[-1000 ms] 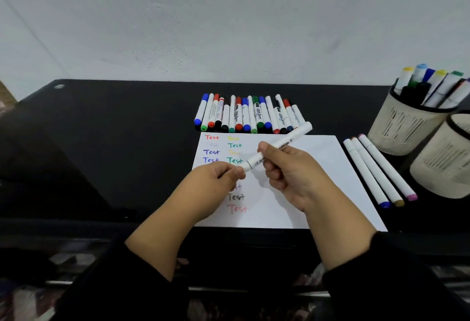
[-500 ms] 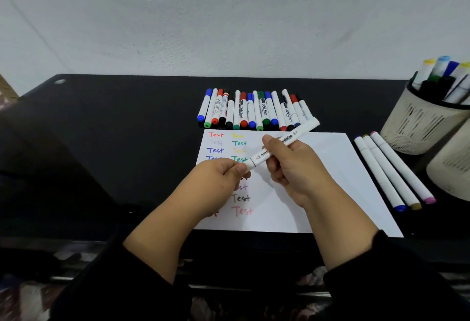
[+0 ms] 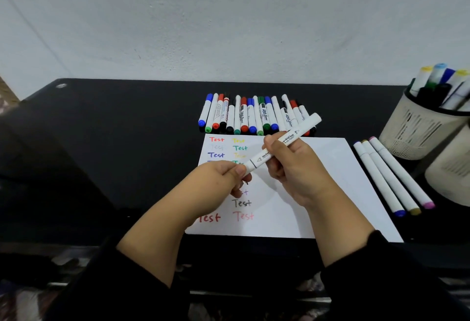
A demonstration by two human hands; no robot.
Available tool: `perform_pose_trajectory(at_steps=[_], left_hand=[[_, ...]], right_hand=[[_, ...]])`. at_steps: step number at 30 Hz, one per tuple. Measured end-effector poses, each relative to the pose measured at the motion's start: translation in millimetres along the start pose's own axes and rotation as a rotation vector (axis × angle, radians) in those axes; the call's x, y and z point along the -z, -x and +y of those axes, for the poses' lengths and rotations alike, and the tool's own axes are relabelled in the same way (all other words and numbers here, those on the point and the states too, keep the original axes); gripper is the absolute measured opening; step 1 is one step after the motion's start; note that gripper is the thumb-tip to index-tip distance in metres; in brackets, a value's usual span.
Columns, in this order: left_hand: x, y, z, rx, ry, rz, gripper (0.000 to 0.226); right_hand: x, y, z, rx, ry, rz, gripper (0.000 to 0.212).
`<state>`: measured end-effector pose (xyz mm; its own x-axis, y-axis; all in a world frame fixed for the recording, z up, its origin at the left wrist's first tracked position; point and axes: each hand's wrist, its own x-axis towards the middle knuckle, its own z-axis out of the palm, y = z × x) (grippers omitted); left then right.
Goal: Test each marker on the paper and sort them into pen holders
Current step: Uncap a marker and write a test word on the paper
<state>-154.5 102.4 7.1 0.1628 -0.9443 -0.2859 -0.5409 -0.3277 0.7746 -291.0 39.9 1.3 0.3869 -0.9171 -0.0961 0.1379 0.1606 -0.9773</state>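
Right hand clamped round the barrel of a white marker, held slantwise above the paper; left hand pinching the cap end, fingers closed tight on it. Since a second ago, little altered in the grip: marker raised slightly and tilted a touch steeper, cap seemingly not off yet. Probably a pull about to free the tip for the next test mark, though cannot tell whether the cap has loosened.

Under and left of the fingers, rows of coloured "Test" words, so many markers already tried. Beyond the fingers, a row of whiteboard markers on the worktop. To the right, three white markers lying beside two pen holders: the far holder with several markers standing in it, the near holder mostly cut off, contents unseen.
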Motion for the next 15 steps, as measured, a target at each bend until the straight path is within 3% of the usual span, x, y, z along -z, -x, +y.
perform_pose_trajectory(at_steps=[4,6,15], left_hand=[[-5,-4,0,-0.049,-0.282,0.172,0.029],[1,-3,-4,-0.048,-0.305,0.256,0.031],[3,-14,-16,-0.061,-0.314,0.231,0.032]], right_hand=[[3,-10,0,-0.048,-0.106,0.289,0.018],[18,-17,-5,-0.056,-0.220,0.434,0.023],[20,-18,-4,-0.114,-0.181,0.393,0.016]])
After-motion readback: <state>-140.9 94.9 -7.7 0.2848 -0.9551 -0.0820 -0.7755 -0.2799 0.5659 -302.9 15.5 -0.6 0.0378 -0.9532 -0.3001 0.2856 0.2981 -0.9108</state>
